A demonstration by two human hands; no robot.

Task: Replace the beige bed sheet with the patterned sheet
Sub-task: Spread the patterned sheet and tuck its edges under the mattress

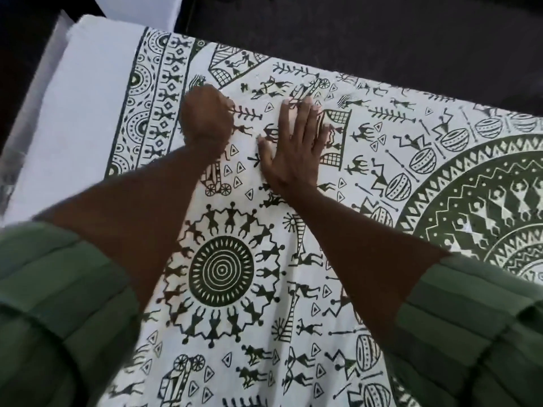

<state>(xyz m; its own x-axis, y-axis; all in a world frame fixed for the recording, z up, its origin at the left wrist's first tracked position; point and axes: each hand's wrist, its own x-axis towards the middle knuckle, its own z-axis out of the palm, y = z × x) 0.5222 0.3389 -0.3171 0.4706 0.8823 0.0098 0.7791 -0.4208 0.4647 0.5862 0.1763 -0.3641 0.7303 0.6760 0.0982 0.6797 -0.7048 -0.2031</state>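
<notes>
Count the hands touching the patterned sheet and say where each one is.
2. The left hand rests near the sheet's bordered edge, fingers hidden; the right hand lies flat beside it, toward the middle.

The patterned sheet [293, 230] is white with dark green drawings of little dancing people, carts, drums, triangles and big round rings. It lies spread out flat over the bed, and its striped border with circles and small figures runs along the bed's left side. Past that border, a plain white strip of the bed [88, 113] shows at the left edge and far left corner.
</notes>
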